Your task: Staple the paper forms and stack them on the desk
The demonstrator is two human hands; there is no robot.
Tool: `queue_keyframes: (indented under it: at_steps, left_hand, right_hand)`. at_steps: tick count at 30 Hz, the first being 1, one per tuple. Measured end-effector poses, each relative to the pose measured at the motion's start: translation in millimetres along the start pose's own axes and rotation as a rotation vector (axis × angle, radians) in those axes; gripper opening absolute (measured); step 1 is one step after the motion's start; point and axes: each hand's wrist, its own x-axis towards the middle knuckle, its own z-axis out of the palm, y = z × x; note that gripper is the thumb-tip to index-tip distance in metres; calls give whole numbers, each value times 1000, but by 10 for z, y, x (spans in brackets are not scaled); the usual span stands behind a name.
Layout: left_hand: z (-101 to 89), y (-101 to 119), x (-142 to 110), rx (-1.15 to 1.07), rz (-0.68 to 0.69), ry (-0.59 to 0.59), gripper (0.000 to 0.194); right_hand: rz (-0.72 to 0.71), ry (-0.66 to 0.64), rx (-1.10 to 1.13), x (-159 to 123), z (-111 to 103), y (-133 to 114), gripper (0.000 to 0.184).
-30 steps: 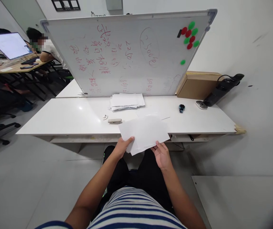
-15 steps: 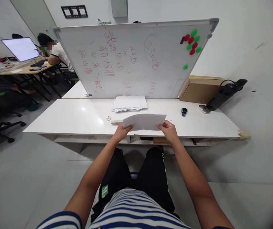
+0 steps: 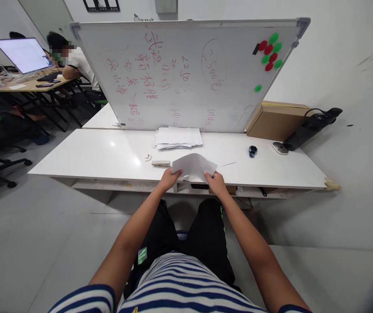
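Observation:
My left hand and my right hand both grip a few white sheets of paper at the front edge of the white table. The sheets bow upward between the two hands. A small beige stapler lies on the table just left of my left hand. A stack of white paper rests further back, at the foot of the whiteboard.
The whiteboard leans on the table with red writing and red and green magnets. A cardboard box, a black power strip, a small blue-black object and a white clip are on the table. A person sits at a desk with a monitor at far left.
The sheets went from lying flat at the table's edge to being held edge-on, then bowed upward as my hands came closer together. My right hand shifted left.

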Motion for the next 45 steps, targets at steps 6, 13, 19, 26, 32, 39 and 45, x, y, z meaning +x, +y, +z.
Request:
queue_keyframes:
  at_steps: [6,13,19,26,32,39,45]
  left_hand:
    - [23,60,-47,76,23,143,34]
    - [256,600,-777,38,229,-29,99]
    - [256,870,-1019,-219,207,-132,47]
    - [-223,673,-734,-217,-74,-74,45]
    - [-329,617,-648,-292,-221,-194,47]
    - [-330,640,-673,-427,-321,-248,49]
    - [-254,491,-651,-526,-272,-90,42]
  right_hand:
    - [-29,83,-49,-191,-11,-112,41]
    - [-234,353,-63,-835,182,-360,42]
    - [-607,69,-353,-1371,531,-415,78]
    - [-250,539,-240,-1271,119,-244,84]
    - [223,-51,517,-988,-286,-105,58]
    - [335,-123,709,-1042,-322,-239,50]
    - [341,-11,535,-1081,-322,-163,48]
